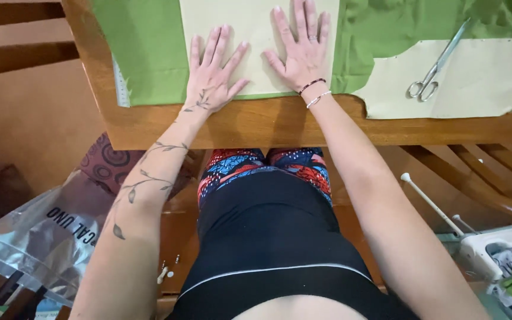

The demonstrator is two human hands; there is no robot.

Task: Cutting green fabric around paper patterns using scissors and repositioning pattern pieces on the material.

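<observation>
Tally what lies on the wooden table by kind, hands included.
Hands: 2, the left hand and the right hand, both flat on paper
Pattern papers: 2, one under the hands, one at right
Green fabric: 1
Scissors: 1
Ruler: 1
Total: 7

1. Left hand (211, 80): a leafy vine tattoo runs up the bare forearm.
2. Right hand (303, 50): a ring, two thin wrist bracelets, one perhaps beaded.
3. Black top; red-and-blue patterned legwear.
</observation>
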